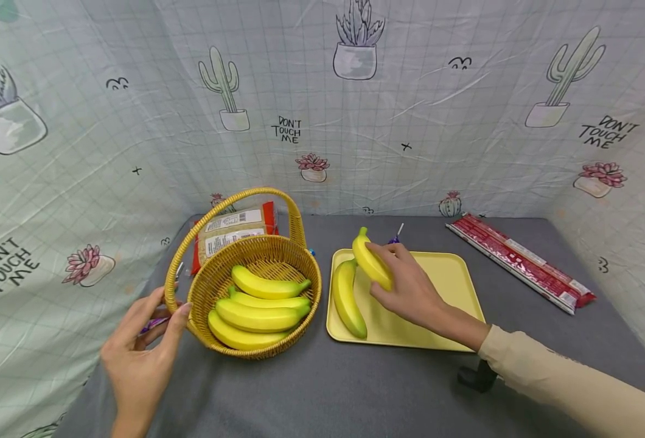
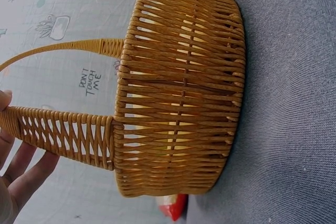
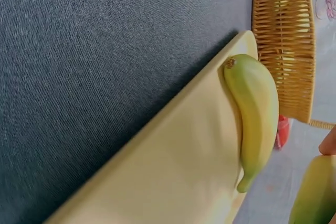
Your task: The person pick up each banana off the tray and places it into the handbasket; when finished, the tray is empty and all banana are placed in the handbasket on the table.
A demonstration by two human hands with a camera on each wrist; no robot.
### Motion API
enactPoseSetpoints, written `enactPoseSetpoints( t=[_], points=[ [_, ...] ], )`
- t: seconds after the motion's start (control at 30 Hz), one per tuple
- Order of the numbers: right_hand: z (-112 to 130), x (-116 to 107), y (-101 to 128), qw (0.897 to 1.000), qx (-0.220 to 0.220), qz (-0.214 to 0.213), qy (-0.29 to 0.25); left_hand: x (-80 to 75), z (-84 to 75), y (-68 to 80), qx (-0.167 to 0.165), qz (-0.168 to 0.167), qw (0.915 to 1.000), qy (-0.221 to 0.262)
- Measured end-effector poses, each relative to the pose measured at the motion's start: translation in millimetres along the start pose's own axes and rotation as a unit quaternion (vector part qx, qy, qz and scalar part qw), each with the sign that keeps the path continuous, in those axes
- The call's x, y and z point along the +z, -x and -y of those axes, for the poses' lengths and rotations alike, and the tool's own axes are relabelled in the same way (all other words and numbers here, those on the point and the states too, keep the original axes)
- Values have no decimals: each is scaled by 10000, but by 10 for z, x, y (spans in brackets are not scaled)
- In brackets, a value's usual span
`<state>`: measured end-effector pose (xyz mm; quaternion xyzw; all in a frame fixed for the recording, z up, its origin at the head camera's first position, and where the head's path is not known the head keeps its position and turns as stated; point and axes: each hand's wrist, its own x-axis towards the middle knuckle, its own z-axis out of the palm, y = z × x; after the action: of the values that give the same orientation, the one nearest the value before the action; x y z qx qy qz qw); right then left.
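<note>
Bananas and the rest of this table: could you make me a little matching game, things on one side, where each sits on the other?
Things:
1. three bananas
2. greenish banana
3. lifted banana
4. long red packet

Places:
A. lying on the yellow tray
B. in the right hand
C. on the grey cloth, right of the tray
D. in the wicker basket

Pairs: 1-D, 2-A, 3-B, 4-C

Grey felt tabletop [image 1: 355, 395] within pale gridded cactus-print cloth walls [image 1: 437, 121], evenly lit.
</note>
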<state>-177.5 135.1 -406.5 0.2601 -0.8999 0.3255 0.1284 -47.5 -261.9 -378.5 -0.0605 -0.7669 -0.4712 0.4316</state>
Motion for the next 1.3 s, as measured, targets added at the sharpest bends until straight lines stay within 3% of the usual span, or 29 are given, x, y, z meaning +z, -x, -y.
enactPoseSetpoints(
  t=[0.37,0.97,1.3],
  points=[
    [252,-67,-166,9983,-311,468,118,-17,61,20,-16,0,10000,18],
    [549,32,-281,9947,-783,654,91,-14,85,13,95,43,9999,100],
    [748,75,-389,9885,-1272,811,-33,-25,94,21,61,32,9999,74]
  ],
)
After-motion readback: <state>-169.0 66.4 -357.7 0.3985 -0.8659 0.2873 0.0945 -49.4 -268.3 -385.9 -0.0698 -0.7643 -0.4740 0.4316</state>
